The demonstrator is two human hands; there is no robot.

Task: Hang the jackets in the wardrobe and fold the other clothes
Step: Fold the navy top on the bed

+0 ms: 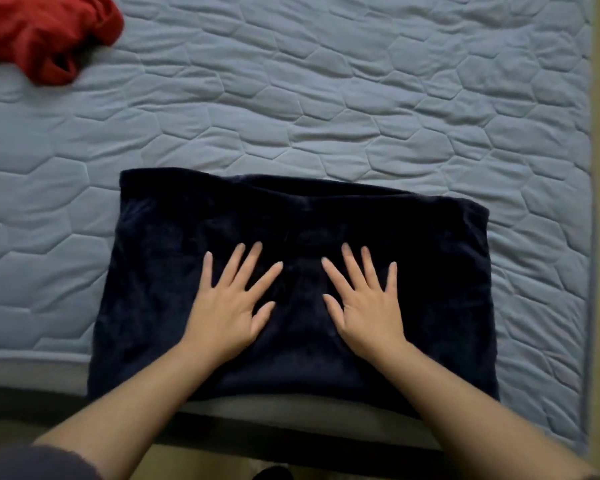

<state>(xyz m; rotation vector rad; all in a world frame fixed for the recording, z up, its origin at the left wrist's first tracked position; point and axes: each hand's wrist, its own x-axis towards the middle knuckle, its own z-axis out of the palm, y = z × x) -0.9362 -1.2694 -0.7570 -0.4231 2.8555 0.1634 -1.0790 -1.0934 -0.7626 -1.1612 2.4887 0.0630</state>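
Here both the left hand (227, 306) and right hand (366, 303) lie flat, fingers spread, gripping nothing, probably pressing creases out of the folded dark garment (153, 271) beneath; a red garment (42, 32) waits far beyond the left hand.

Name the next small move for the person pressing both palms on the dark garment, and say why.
Probably fold it in half sideways: the left hand and right hand lie open on the navy garment, which is flat but a wide rectangle overhanging the mattress edge.
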